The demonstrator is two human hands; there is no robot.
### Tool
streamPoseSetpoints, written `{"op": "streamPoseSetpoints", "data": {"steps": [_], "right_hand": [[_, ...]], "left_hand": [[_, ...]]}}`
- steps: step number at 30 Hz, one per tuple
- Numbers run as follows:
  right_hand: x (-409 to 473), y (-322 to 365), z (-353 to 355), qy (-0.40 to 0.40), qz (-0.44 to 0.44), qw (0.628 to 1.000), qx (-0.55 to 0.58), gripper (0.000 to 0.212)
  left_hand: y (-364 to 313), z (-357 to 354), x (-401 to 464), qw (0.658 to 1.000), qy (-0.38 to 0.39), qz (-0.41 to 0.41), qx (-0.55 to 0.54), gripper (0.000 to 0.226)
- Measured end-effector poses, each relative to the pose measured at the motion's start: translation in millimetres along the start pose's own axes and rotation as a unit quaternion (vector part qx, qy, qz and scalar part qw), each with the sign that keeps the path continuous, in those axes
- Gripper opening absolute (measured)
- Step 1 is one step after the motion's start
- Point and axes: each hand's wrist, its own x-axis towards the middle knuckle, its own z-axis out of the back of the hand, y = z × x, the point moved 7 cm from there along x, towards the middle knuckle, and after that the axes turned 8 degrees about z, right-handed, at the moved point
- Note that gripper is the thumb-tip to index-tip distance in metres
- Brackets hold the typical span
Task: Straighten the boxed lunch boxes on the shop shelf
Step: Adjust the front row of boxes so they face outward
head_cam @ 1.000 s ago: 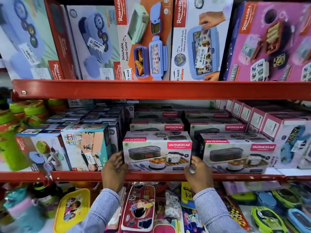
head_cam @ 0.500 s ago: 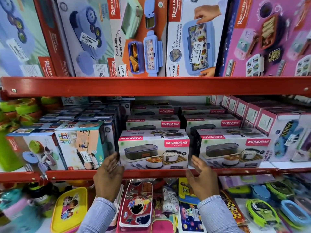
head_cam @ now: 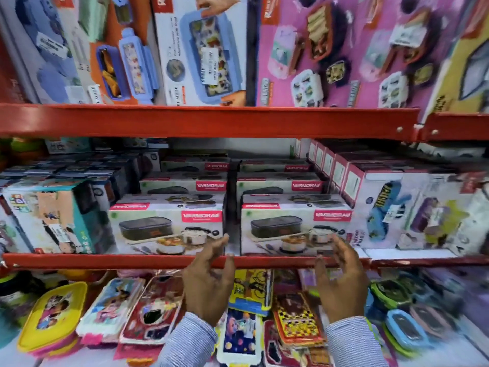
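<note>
1. I see two white Varmora lunch boxes at the front edge of the red middle shelf (head_cam: 132, 260), side by side with a dark gap between them.
2. The left box (head_cam: 164, 229) sits just left of my left hand (head_cam: 209, 284); the right box (head_cam: 293, 229) stands directly between and above both hands.
3. My left hand is open, fingers spread, its fingertips raised to the gap beside the right box's lower left corner.
4. My right hand (head_cam: 341, 282) is open too, palm inward, fingertips over that box's lower right corner; contact I cannot tell.
5. Neither hand grips anything.
</note>
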Motion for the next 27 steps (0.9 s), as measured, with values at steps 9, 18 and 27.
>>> {"op": "streamPoseSetpoints", "data": {"steps": [9, 18, 27], "right_hand": [[39, -51, 1, 0.115, -0.070, 0.990, -0.051, 0.078], [46, -66, -4, 0.161, -0.078, 0.983, -0.030, 0.071], [38, -69, -3, 0.149, -0.089, 0.985, -0.018, 0.073]], "left_hand": [[13, -70, 4, 0.991, 0.017, 0.092, 0.095, 0.069], [12, -64, 8, 0.989, -0.045, 0.086, 0.116, 0.051], [6, -53, 2, 0.990, -0.045, 0.068, 0.118, 0.047]]}}
